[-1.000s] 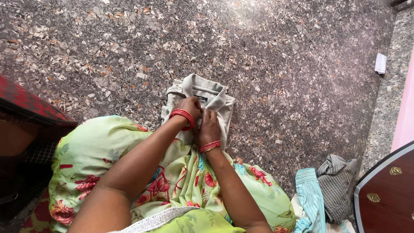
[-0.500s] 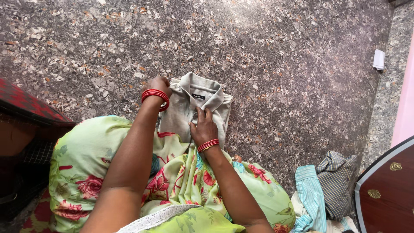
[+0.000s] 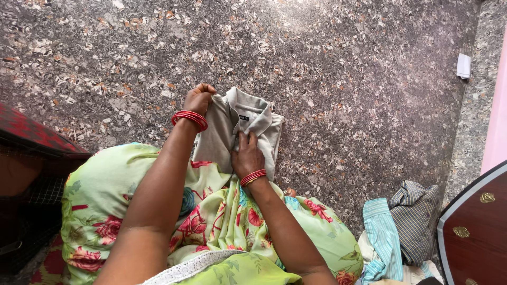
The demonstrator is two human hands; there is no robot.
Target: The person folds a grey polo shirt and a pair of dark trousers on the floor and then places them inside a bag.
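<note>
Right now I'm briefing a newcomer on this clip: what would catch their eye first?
At centre, a folded grey collared shirt lies on the speckled stone floor; the left hand grips its upper left edge and the right hand presses its middle. A pile of striped and checked clothes sits at lower right.

**Hidden / cut off**

Grey shirt (image 3: pixel 240 132): near edge tucked out of sight behind the green floral dress (image 3: pixel 222 221); collar tag too small to read. Left hand (image 3: pixel 199 99) fingertips buried in the shirt's far-left corner fold. Right hand (image 3: pixel 247 157) covers the shirt's middle. Pile of clothes (image 3: pixel 396 227) at the floor's (image 3: pixel 343 63) near-right corner cropped by the bottom edge. Wooden furniture (image 3: pixel 475 227) and red patterned thing (image 3: pixel 31 137) run off the side edges. Small white object (image 3: pixel 463 66) near the right edge: can't identify.
</note>
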